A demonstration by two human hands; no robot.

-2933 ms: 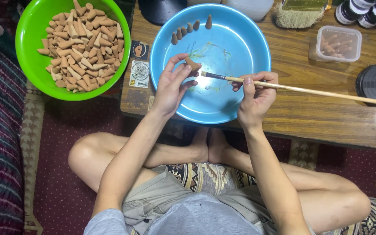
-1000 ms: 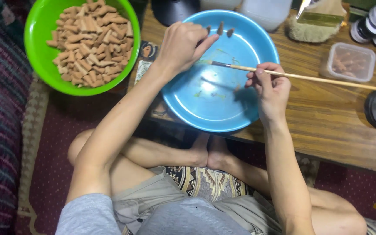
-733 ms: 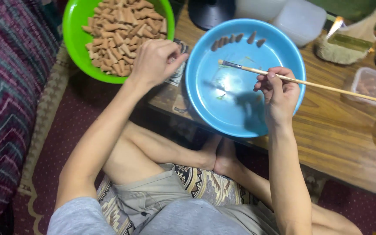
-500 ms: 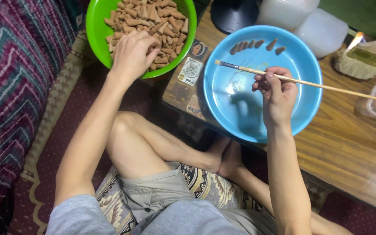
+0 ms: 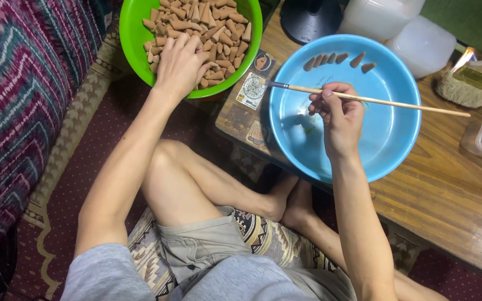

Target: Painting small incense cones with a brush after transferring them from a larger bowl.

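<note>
Your right hand (image 5: 338, 114) pinches a thin wooden brush (image 5: 364, 99) over the blue basin (image 5: 397, 139), which holds six brown cones (image 5: 338, 58) along its far wall. Your left hand (image 5: 181, 64) rests, fingers spread, on the cones heaped in the green bowl (image 5: 135, 33); whether it grips one cannot be told.

light: warm, indoor, fairly bright | shadows: soft beneath arms | focus: sharp | edges: slightly dim

A low wooden table (image 5: 453, 184) bears a blue basin (image 5: 389, 139), clear plastic tubs (image 5: 403, 28) and stickers (image 5: 250, 89).
</note>
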